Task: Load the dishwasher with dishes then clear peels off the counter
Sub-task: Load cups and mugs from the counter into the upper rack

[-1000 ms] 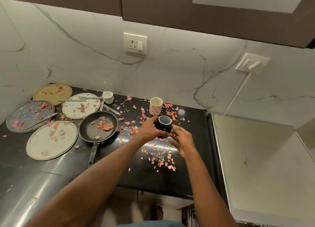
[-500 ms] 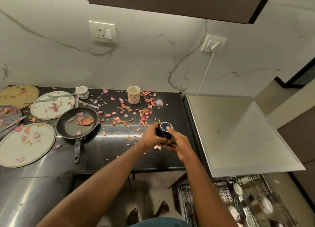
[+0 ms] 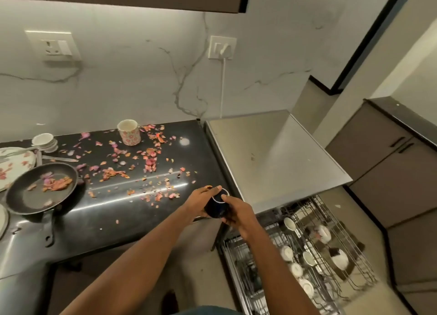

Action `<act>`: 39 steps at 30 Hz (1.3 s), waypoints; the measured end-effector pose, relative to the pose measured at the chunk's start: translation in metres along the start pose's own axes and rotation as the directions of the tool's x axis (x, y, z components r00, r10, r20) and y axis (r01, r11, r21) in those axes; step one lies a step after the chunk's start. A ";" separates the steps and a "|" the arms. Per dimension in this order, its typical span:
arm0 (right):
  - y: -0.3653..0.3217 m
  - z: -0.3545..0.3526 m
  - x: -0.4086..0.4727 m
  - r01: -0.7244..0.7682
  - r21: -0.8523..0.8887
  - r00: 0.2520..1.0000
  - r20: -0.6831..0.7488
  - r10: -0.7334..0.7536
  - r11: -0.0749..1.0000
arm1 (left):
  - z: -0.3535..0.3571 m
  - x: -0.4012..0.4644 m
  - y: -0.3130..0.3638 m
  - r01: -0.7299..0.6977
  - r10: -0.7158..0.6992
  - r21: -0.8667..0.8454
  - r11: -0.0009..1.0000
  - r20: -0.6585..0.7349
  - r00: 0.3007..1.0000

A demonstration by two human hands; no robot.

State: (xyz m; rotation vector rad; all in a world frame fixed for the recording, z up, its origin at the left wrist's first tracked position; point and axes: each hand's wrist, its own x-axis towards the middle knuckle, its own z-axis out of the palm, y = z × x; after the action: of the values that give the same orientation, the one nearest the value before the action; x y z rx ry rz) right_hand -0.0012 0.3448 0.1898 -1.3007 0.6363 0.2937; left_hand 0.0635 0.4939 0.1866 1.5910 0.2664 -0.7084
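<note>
A dark blue cup [image 3: 217,206] is held between both hands at the counter's front right edge. My left hand [image 3: 199,202] wraps its left side; my right hand [image 3: 237,212] grips its right side with a finger on the rim. Pink and orange peels [image 3: 146,163] lie scattered over the black counter [image 3: 113,217]. To the right and below, the dishwasher's wire rack [image 3: 305,253] is pulled out with several cups and bowls in it. On the counter stand a floral mug [image 3: 129,132], a black frying pan [image 3: 40,188] with peels, a floral plate [image 3: 14,164] and stacked small white cups [image 3: 45,142].
The steel dishwasher top [image 3: 272,158] sits right of the counter. A white cable runs down from a wall socket [image 3: 222,47]. A knife [image 3: 60,159] lies by the plate. Brown cabinets [image 3: 397,158] stand at the far right. Another plate's edge [image 3: 2,222] shows at far left.
Both hands have carried the blue cup right and toward the counter's front edge. My view has swung right, bringing the dishwasher rack into sight and pushing the plates out at the left.
</note>
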 end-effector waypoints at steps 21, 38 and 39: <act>0.084 -0.233 -0.131 0.124 0.118 0.986 -0.124 -0.109 0.985 | 0.253 -0.057 -0.088 0.155 -0.154 0.004 0.988 0.137 0.979; 0.160 -0.279 -0.105 0.176 -0.469 0.944 -0.167 -0.283 0.865 | 0.293 -0.040 -0.137 0.220 -0.362 0.445 0.868 0.263 0.894; 0.162 -0.279 -0.101 0.177 -0.477 0.946 -0.159 -0.283 0.861 | 0.293 -0.032 -0.140 0.173 -0.338 0.500 0.848 0.261 0.904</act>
State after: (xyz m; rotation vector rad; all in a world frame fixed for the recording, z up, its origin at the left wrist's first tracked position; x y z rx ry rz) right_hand -0.2450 0.1361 0.0836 -1.8716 0.6107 0.0969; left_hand -0.1229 0.2432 0.0918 1.8667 0.0519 -1.3257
